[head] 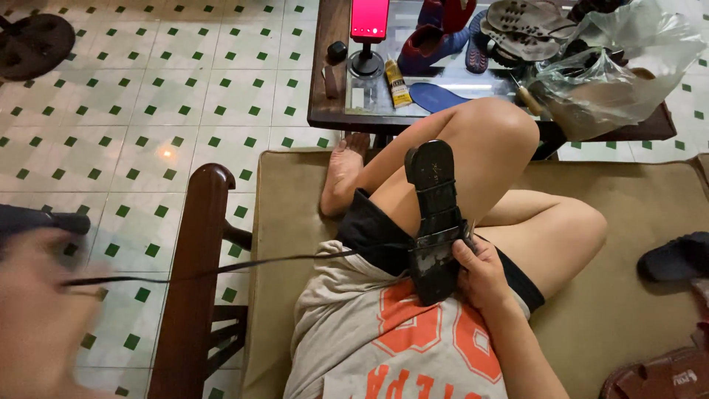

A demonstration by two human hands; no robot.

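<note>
The person sat on a tan cushioned seat (620,222), one knee raised, one foot near the cushion's front edge. A dark wooden armrest (193,281) bounded the seat on the left side of the picture, and past it lay a tiled floor (148,96) with green squares, broad and open. Straight ahead, a low glass-topped table (332,111) stood close to the raised knee, crowded with shoes, a clear plastic bag (613,74), a tube of glue (397,83) and a red phone on a stand (368,22). That left little room forward; the open room lay out over the floor.

The right hand (481,273) was closed around the heel end of a black sandal (436,222), fingers (464,251) curled over its edge and strap, gripping it firmly. The sandal stood propped against the thigh, sole side up, toe end pointing toward the knee.

The left hand (37,310) was far out over the floor, past the armrest, and badly blurred. Whether its fingers were clenched or loose could not be told. A dark thread (221,270) ran taut from that hand across the armrest to the sandal, meeting it just beside the right fingers.

Another dark sandal (676,257) lay on the cushion, well apart.
</note>
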